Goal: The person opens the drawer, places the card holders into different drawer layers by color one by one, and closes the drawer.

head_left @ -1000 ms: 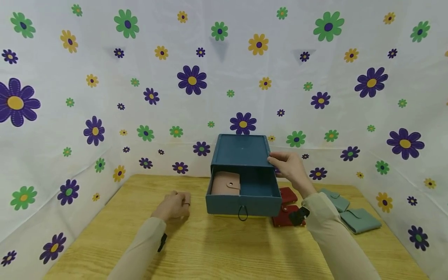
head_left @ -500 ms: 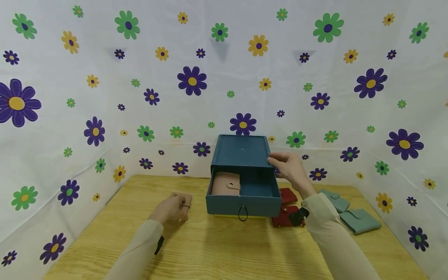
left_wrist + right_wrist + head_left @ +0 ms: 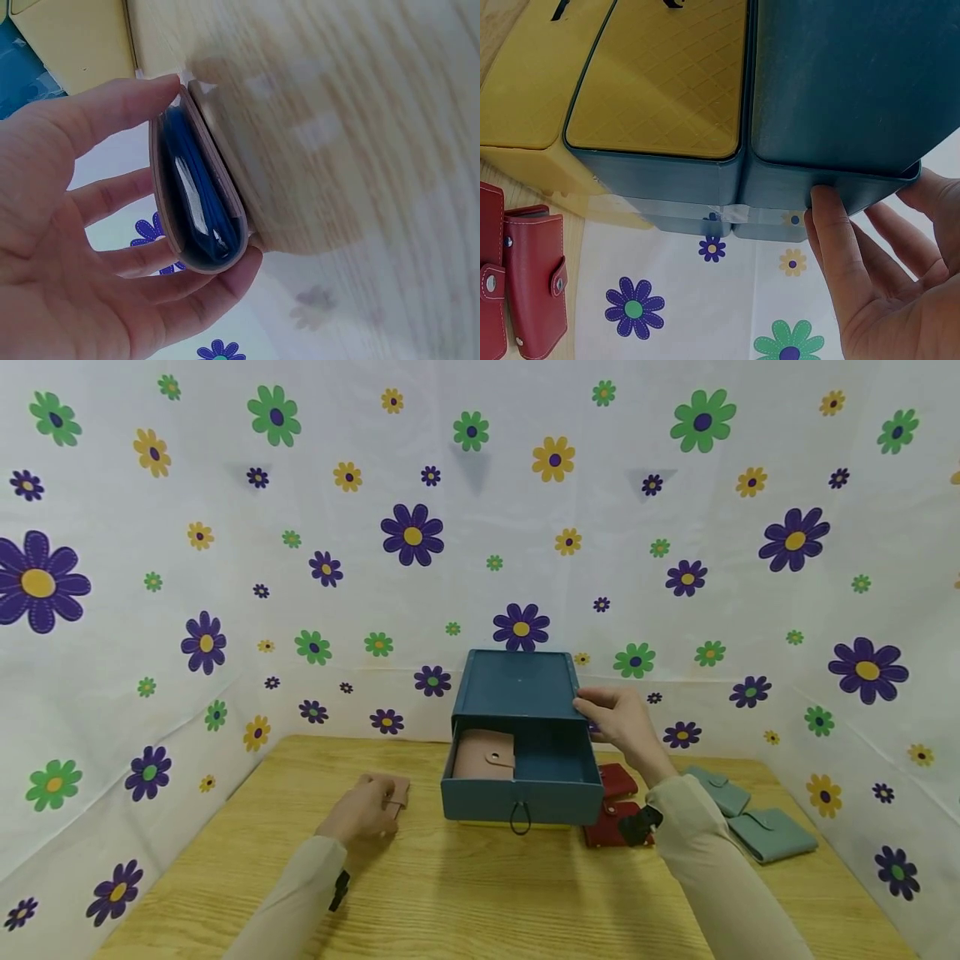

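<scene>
Left hand grips one tan wallet; right hand fingers steady one drawer box.

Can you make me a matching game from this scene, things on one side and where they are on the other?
Things:
1. tan wallet
2. red wallets
3. green wallets
4. pink wallet

Places:
A. gripped by the left hand
B. inside the open blue drawer
C. on the table's far right
D. on the table just right of the drawer

Pairs: 1-B, 2-D, 3-C, 4-A
</scene>
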`<state>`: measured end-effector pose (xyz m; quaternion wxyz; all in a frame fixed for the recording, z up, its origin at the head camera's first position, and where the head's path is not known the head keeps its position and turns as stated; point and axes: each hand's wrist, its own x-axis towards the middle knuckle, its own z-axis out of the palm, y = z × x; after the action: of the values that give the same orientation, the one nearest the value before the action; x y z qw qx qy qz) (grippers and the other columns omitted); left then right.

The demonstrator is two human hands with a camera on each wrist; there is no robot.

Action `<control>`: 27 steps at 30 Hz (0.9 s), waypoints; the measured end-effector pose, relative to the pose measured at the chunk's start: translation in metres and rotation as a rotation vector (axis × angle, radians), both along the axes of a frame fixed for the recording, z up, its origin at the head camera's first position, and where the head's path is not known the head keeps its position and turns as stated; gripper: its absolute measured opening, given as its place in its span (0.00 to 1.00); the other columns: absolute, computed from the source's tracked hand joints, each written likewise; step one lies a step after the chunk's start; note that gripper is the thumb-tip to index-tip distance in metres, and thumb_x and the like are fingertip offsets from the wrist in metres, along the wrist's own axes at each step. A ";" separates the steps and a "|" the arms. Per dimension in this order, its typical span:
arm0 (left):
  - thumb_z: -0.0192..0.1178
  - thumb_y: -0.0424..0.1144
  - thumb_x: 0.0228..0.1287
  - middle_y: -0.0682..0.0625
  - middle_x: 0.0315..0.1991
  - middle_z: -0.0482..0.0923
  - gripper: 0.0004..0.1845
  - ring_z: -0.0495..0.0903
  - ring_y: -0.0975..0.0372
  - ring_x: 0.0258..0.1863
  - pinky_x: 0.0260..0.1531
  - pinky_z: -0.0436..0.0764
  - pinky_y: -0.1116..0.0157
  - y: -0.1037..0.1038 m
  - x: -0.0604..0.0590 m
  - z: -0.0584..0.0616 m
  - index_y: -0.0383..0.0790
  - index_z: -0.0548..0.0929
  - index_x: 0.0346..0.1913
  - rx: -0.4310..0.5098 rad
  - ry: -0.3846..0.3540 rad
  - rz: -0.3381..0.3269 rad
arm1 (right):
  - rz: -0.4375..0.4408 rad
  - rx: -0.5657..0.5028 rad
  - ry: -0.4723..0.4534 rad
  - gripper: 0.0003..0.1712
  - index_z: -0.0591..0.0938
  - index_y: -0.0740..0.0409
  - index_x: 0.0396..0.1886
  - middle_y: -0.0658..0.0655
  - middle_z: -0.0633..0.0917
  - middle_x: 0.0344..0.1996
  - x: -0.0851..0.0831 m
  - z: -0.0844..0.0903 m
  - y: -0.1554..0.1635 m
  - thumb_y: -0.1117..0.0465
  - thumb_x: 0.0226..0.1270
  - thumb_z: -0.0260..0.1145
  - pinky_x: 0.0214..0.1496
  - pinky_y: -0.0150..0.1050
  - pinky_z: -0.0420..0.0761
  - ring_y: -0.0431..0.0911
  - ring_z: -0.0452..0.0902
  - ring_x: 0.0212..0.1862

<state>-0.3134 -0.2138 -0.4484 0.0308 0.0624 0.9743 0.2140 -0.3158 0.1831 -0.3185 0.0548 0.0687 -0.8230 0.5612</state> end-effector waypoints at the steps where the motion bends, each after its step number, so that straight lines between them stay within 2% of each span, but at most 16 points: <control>1: 0.72 0.34 0.49 0.32 0.60 0.68 0.25 0.74 0.53 0.39 0.40 0.80 0.53 0.000 0.000 -0.001 0.37 0.77 0.52 0.008 0.002 0.003 | 0.000 -0.004 -0.002 0.26 0.76 0.60 0.66 0.65 0.78 0.62 0.000 0.000 0.000 0.53 0.72 0.61 0.50 0.53 0.84 0.61 0.80 0.58; 5: 0.73 0.35 0.46 0.34 0.55 0.71 0.27 0.74 0.53 0.39 0.42 0.80 0.52 -0.002 -0.001 -0.003 0.37 0.78 0.53 0.035 0.014 0.014 | 0.004 -0.009 -0.007 0.27 0.76 0.60 0.66 0.66 0.78 0.62 0.000 -0.002 0.000 0.53 0.72 0.62 0.51 0.53 0.83 0.61 0.80 0.58; 13: 0.73 0.37 0.45 0.36 0.54 0.74 0.36 0.76 0.51 0.45 0.45 0.81 0.50 -0.006 -0.001 -0.001 0.36 0.74 0.62 0.108 0.055 0.029 | -0.009 0.006 -0.013 0.27 0.76 0.60 0.66 0.66 0.78 0.62 -0.001 0.000 0.000 0.52 0.72 0.61 0.50 0.53 0.84 0.61 0.80 0.57; 16: 0.71 0.38 0.49 0.36 0.54 0.75 0.35 0.76 0.48 0.49 0.49 0.80 0.46 -0.007 -0.002 0.001 0.36 0.74 0.62 0.125 0.085 0.030 | -0.006 0.005 -0.018 0.27 0.75 0.60 0.66 0.66 0.78 0.63 -0.001 0.001 0.000 0.53 0.73 0.61 0.50 0.53 0.84 0.61 0.80 0.58; 22: 0.61 0.40 0.64 0.32 0.64 0.69 0.28 0.72 0.38 0.61 0.59 0.73 0.39 -0.005 -0.001 0.006 0.41 0.72 0.67 0.155 0.190 0.016 | 0.004 0.009 -0.005 0.26 0.76 0.60 0.66 0.66 0.78 0.62 -0.001 0.000 0.001 0.53 0.73 0.61 0.50 0.52 0.84 0.61 0.80 0.57; 25: 0.60 0.40 0.65 0.30 0.67 0.66 0.26 0.69 0.36 0.63 0.60 0.71 0.37 -0.003 0.000 0.011 0.43 0.72 0.66 0.166 0.265 0.017 | 0.005 0.008 -0.001 0.26 0.76 0.60 0.66 0.66 0.78 0.62 -0.001 0.000 0.001 0.53 0.72 0.61 0.49 0.52 0.84 0.61 0.80 0.57; 27: 0.62 0.39 0.63 0.30 0.66 0.66 0.27 0.69 0.36 0.63 0.60 0.72 0.38 -0.001 0.001 0.014 0.42 0.73 0.66 0.165 0.317 0.019 | 0.009 0.007 0.002 0.26 0.75 0.60 0.66 0.66 0.78 0.62 -0.001 0.000 0.001 0.53 0.73 0.61 0.50 0.53 0.84 0.61 0.80 0.57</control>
<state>-0.3122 -0.2147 -0.4344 -0.1306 0.0883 0.9466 0.2812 -0.3170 0.1842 -0.3187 0.0531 0.0731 -0.8246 0.5585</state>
